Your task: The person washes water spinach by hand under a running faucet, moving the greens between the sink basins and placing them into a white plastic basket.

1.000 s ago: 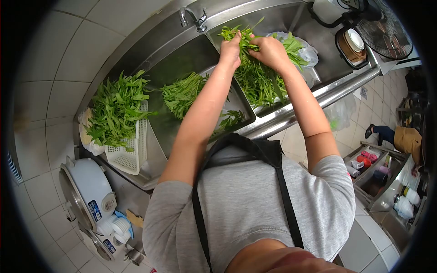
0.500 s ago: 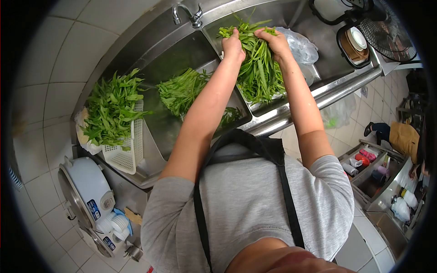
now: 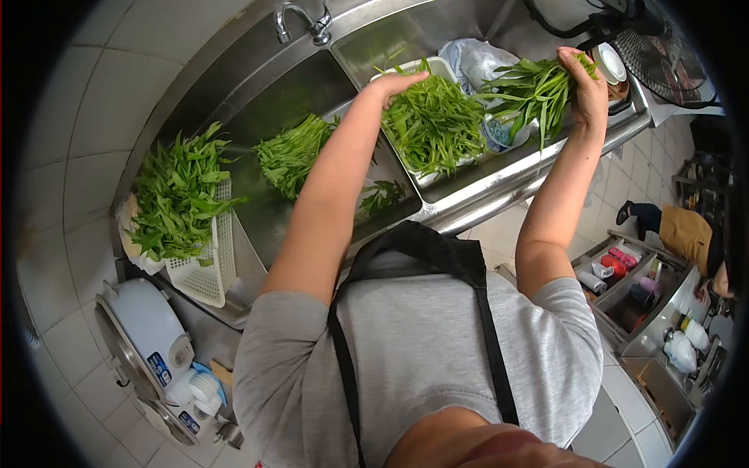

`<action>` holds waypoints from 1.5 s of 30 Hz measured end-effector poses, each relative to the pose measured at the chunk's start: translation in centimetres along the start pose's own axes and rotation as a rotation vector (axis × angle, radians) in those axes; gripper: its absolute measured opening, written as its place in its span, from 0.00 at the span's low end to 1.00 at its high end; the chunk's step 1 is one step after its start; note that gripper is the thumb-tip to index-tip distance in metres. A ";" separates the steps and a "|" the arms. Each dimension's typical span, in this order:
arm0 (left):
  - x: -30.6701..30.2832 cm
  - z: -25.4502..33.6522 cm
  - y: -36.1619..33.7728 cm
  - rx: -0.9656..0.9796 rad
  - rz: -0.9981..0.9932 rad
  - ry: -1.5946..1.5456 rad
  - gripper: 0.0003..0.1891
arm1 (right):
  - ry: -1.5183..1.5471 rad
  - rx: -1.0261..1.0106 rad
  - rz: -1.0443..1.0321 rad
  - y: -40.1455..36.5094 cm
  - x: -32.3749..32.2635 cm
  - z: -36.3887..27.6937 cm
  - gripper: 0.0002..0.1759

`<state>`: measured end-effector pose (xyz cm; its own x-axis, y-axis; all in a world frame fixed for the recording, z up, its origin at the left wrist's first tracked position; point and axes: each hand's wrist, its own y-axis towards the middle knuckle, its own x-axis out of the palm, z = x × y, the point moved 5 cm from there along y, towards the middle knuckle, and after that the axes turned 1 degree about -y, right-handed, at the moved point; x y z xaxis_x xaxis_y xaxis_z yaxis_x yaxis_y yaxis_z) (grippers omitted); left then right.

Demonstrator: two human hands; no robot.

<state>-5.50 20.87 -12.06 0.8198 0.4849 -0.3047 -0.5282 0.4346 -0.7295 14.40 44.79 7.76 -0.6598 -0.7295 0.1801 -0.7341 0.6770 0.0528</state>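
Greens (image 3: 434, 125) form three large heaps, one under open left hand (image 3: 406, 82), right hand (image 3: 587, 84) gripping one bunch (image 3: 538, 92).

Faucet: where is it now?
Head view, top, left of centre: the faucet stands on the sink's back rim, up and to the left of the left hand.

A lidded cooker (image 3: 144, 331) stands below the sink's left end, near a stack of white bowls (image 3: 205, 390). A black fan (image 3: 667, 62) is at upper right; a co-worker's tan apron (image 3: 685, 238) shows at far right.
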 end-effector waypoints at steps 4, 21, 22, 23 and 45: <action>-3.0 2.6 -0.5 0.161 -0.009 0.089 0.54 | -0.015 -0.035 -0.022 0.5 -0.4 0.0 0.07; -14.1 -2.1 -5.0 0.369 0.598 0.069 0.24 | -1.429 -0.448 -0.472 8.2 23.0 8.1 0.11; -14.7 -2.9 -5.2 0.280 0.583 0.075 0.25 | -1.387 -0.564 -0.476 8.8 25.2 8.9 0.14; -15.1 -3.4 -5.6 0.280 0.569 0.064 0.27 | -1.380 -0.594 -0.488 9.4 27.0 9.9 0.17; -15.7 -3.8 -8.5 -0.022 0.152 -0.038 0.47 | -0.986 -0.099 -1.120 3.8 34.5 12.4 0.19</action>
<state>-13.03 6.71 -3.40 0.7214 0.5722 -0.3900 -0.6406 0.3377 -0.6896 -13.17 20.96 2.01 0.3530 -0.6045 -0.7141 -0.9326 -0.2891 -0.2163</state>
